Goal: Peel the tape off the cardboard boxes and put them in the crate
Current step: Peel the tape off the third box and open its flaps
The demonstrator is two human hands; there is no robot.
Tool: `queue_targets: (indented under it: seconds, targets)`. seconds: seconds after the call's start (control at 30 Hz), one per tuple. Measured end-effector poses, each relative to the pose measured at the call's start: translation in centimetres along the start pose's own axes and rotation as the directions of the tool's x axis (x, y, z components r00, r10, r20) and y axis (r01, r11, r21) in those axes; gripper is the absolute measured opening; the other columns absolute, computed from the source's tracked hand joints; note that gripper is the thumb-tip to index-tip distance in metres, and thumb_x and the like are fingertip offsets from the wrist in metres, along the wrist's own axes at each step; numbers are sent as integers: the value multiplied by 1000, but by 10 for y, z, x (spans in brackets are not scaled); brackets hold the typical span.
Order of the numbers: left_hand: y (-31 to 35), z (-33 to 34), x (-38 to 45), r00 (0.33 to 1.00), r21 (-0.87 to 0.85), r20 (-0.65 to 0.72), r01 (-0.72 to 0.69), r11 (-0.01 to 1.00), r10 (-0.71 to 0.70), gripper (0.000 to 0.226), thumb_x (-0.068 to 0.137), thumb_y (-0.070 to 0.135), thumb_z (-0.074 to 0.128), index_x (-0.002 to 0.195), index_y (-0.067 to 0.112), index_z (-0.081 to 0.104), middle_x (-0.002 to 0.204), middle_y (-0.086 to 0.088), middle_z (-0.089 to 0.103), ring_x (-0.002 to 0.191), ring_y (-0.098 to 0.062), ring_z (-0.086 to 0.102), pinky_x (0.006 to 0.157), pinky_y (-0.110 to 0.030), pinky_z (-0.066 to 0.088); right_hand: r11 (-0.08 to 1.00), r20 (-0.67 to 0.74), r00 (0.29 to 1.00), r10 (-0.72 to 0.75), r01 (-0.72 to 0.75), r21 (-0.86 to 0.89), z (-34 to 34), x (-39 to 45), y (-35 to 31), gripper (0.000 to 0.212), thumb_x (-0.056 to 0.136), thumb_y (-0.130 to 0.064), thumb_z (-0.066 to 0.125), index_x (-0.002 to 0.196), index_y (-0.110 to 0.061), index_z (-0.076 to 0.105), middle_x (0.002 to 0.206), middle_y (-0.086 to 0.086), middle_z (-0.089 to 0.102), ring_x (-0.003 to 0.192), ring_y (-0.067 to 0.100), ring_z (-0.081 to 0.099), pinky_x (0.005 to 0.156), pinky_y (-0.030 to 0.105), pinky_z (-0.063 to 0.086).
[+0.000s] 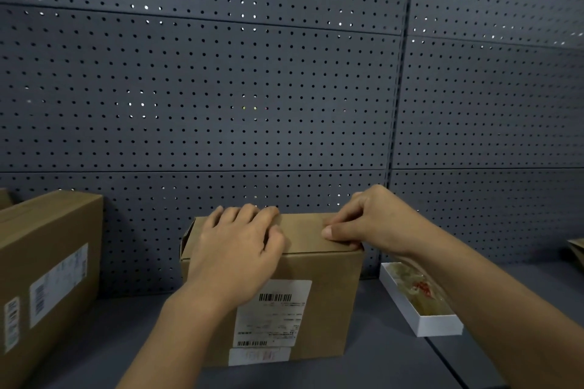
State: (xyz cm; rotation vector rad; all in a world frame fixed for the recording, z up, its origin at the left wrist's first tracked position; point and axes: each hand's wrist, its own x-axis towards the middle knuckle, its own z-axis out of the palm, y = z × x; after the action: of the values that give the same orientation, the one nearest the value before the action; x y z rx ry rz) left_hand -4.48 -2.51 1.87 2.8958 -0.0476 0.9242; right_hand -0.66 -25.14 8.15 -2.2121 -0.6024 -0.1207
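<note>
Left hand [237,243] flat atop box [316,300]; right hand [363,224] curled, thumb pressing.

The pegboard [252,88] stands close behind the box [316,309] and blocks reach past it. To your left, a larger box [47,262] bounds the gap; bare tabletop [126,319] lies between them. To your right, a white tray [423,322] sits just beside the box, narrowing that side. Both hands [240,246] occupy the top of the box.

wall: dark grey pegboard [221,88] | surface: grey table [395,357] | light: dim
</note>
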Motion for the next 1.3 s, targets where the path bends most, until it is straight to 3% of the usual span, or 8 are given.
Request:
queue_targets:
  seconds: [0.23, 0.47, 0.63, 0.8, 1.0, 1.3]
  targets:
    - [0, 1, -7, 1000, 30, -24, 3, 1000, -2, 64, 98, 53, 8, 148, 41, 46, 136, 21, 56, 130, -6, 47, 122, -37, 25, 999, 13, 1000, -28, 28, -36, -2, -6, -1, 18, 84, -22, 85, 67, -21, 82, 73, 0, 73, 57, 9, 65, 64, 19, 56]
    - [1, -1, -11, 999, 21, -44, -6, 1000, 7, 64, 98, 52, 11, 147, 39, 50, 134, 19, 58, 129, -9, 50, 121, -39, 28, 997, -20, 998, -59, 58, -52, 2, -8, 2, 16, 85, -23, 86, 69, -21, 82, 79, -7, 72, 55, 11, 65, 63, 22, 58]
    - [1, -1, -14, 999, 32, -40, -8, 999, 9, 61, 99, 52, 13, 147, 39, 48, 133, 20, 57, 128, -8, 49, 120, -39, 27, 999, 59, 998, -29, 28, 22, -6, -11, 0, 11, 83, -21, 87, 73, -20, 83, 80, -3, 75, 58, 11, 67, 67, 22, 59]
    - [1, -1, -11, 999, 30, -36, -6, 1000, 7, 62, 99, 52, 12, 148, 39, 47, 134, 20, 56, 129, -7, 47, 121, -37, 25, 999, 5, 999, -33, 33, -20, 1, -7, 1, 13, 83, -22, 87, 71, -21, 83, 77, -5, 75, 57, 12, 66, 65, 25, 60]
    - [1, 0, -11, 999, 33, -39, -4, 999, 5, 62, 99, 52, 13, 148, 39, 49, 135, 20, 57, 129, -8, 48, 121, -38, 26, 999, 31, 999, -20, 19, 28, -1, -7, 2, 12, 83, -22, 87, 72, -19, 83, 77, -4, 76, 55, 8, 63, 62, 19, 55]
    - [1, -1, -10, 999, 44, -34, -6, 999, 8, 66, 97, 53, 8, 149, 39, 47, 138, 19, 57, 131, -8, 48, 121, -38, 26, 993, -31, 995, -96, 93, -72, 4, -2, 8, 15, 85, -21, 85, 71, -17, 82, 82, -5, 71, 57, 13, 66, 60, 19, 53]
